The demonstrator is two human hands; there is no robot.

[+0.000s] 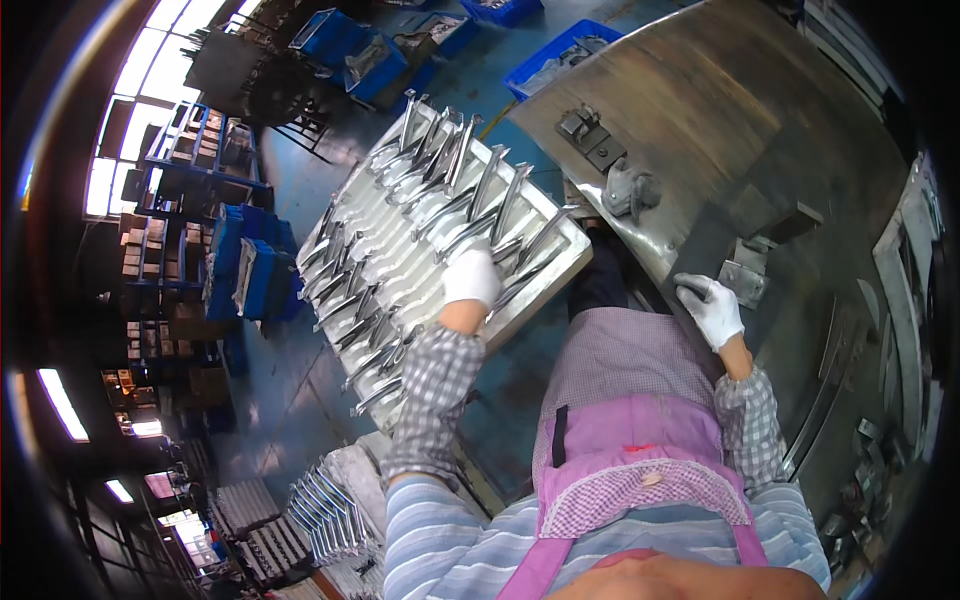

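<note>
My left hand (470,278), in a white glove, reaches over a pale ribbed rack (408,262) on my left. Bent, shiny metal parts (484,182) stand in rows along both sides of the rack. The left fingertips are at the parts of the right-hand row; they are blurred, and whether they grip one is hidden. On the right, my gloved right hand (712,308) rests at the near edge of a metal worktable (690,110), fingers stretched out over a dark plate (702,245). Nothing shows in it. A small metal block fixture (745,272) stands just beyond it.
Clamp-like metal blocks (592,138) and a grey rounded lump (630,190) sit on the worktable's left side. Blue bins (560,58) with parts stand on the floor beyond. More metal parts (328,518) are stacked at lower left. Shelves (190,190) line the far left.
</note>
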